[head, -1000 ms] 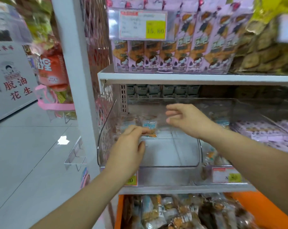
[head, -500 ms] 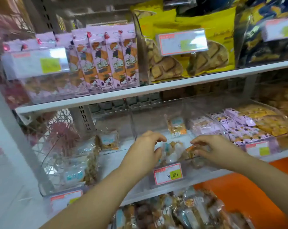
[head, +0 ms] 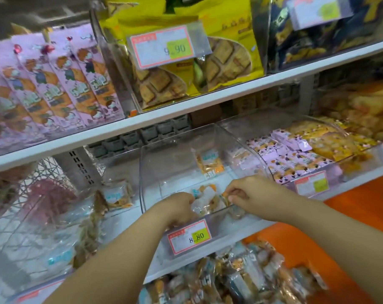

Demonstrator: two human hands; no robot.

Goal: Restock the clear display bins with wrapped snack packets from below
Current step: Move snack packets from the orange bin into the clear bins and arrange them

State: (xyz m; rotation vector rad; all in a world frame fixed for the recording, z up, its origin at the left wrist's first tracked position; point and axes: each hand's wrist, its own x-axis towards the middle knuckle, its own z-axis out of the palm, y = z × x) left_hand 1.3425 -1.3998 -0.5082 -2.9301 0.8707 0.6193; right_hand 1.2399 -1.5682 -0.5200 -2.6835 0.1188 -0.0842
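A clear display bin [head: 155,156] stands on the middle shelf, with an 8.80 price tag [head: 189,236] on its front. Inside lie a few clear-wrapped snack packets [head: 204,197] near the front and one more packet [head: 209,162] further back. My left hand [head: 178,207] reaches over the bin's front wall and grips the near packets. My right hand [head: 249,194] is beside it and pinches the orange edge of a packet between thumb and fingers. A heap of the same wrapped packets [head: 236,281] fills the orange bin below the shelf.
To the left stands another clear bin [head: 54,218] holding similar packets. On the right, bins [head: 295,156] hold purple and yellow packets. The upper shelf [head: 208,104] overhangs closely, carrying pink boxes and yellow biscuit bags. An orange panel [head: 361,216] lies at the lower right.
The view has swung right, from the left bin to the 8.80 bin. Both hands have moved into this bin and closed on the packets at its front.
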